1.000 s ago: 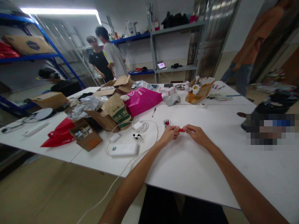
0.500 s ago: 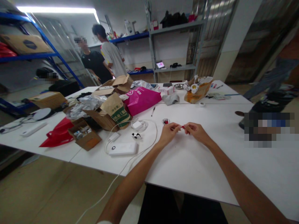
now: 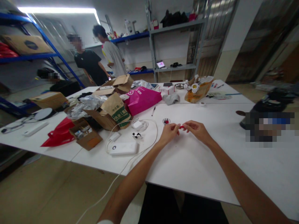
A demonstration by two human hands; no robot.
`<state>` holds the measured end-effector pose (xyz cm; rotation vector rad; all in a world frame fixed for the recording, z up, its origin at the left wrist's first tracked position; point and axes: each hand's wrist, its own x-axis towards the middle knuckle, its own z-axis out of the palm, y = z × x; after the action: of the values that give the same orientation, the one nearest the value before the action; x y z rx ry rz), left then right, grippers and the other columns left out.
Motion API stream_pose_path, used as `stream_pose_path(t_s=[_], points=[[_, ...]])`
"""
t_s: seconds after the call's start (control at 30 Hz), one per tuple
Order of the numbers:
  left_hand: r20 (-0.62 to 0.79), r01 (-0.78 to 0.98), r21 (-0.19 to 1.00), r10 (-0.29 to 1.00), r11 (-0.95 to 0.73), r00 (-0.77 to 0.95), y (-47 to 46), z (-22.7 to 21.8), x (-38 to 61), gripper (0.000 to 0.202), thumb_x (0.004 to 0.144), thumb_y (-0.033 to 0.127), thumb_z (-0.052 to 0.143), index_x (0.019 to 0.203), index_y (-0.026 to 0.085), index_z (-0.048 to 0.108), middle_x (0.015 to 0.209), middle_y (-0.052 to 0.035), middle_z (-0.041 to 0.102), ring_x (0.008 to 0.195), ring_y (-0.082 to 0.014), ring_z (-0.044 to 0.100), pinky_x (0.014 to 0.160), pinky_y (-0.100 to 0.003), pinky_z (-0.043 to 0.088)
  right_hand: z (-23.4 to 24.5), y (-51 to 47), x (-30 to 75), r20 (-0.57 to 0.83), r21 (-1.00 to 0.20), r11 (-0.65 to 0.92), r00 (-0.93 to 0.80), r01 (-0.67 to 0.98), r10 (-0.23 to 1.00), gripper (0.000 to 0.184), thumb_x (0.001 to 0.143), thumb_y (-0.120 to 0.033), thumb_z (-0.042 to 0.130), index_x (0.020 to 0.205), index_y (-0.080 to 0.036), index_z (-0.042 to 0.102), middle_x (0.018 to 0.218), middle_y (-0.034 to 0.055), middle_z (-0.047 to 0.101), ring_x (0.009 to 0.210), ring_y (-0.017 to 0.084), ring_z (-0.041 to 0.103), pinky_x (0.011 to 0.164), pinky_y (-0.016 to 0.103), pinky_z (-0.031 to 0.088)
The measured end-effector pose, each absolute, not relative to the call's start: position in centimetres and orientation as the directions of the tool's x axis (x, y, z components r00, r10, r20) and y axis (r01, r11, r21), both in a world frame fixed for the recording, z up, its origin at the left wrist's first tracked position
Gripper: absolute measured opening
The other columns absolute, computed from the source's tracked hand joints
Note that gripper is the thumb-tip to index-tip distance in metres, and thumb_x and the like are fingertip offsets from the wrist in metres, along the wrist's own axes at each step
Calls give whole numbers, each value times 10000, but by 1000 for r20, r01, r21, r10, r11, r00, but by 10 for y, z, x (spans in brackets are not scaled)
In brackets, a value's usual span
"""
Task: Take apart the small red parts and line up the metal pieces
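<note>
Between my two hands is a small red piece, too small for me to tell its kind. My left hand pinches its left end with the fingertips. From the other side, the thumb and fingers of my right hand close on its right end. Both hands are just above the white table. Right behind my left hand stands a small round clear container with red and dark bits in it. A black pen lies farther back.
On the left are a white power bank, a coiled white cable, a small open cardboard box, a red bag and a magenta bag. A dark bag sits at the right. Several people are beyond the table.
My fingers have shifted slightly around the red piece, and more of it shows. A standing person in black has moved left. The person at the far right has left the view.
</note>
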<state>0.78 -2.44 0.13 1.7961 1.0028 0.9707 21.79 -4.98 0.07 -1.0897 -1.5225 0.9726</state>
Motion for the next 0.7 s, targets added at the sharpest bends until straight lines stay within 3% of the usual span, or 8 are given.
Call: stream_pose_path(t_s=[0.17,0.3,0.43,0.57,0.7], points=[[310,206,890,870,-408,384,-29,5,8,455,980,608,688,1053,168,775,858,-73,789,757,-177,704,698,-275,519,2,-48,217,283,-936,288,-51,204,958,527,787,-699,844,947,-202,771,944,68,771,843,189,723,736,327,593],[396,283,817,845,-503,361,-31,8,6,332,993,499,704,1027,183,798,944,-74,800,804,-174,685,705,-282,500,2,-47,217,282,-934,281,-27,218,959,552,736,-699,880,942,-199,768,959,72,777,860,199,726,805,363,612],[377,290,826,856,-483,353,-32,11,6,274,1009,427,685,1002,181,806,883,-59,809,789,-172,701,695,-280,478,0,-48,219,297,-927,294,-20,233,955,517,768,-666,873,962,-194,792,982,72,780,872,187,725,845,356,607],[306,275,869,882,-412,358,-33,12,8,371,1022,504,648,956,172,799,822,-66,804,754,-177,713,686,-277,478,-1,-48,219,308,-934,302,0,192,951,460,775,-608,895,973,-201,811,1017,72,787,917,191,740,874,349,608],[203,112,956,888,-270,413,-31,10,9,593,1012,685,571,965,130,776,718,-87,762,625,-165,645,653,-284,486,3,-49,217,334,-938,328,40,112,942,405,775,-546,918,985,-216,815,1055,69,792,959,188,750,918,348,613]])
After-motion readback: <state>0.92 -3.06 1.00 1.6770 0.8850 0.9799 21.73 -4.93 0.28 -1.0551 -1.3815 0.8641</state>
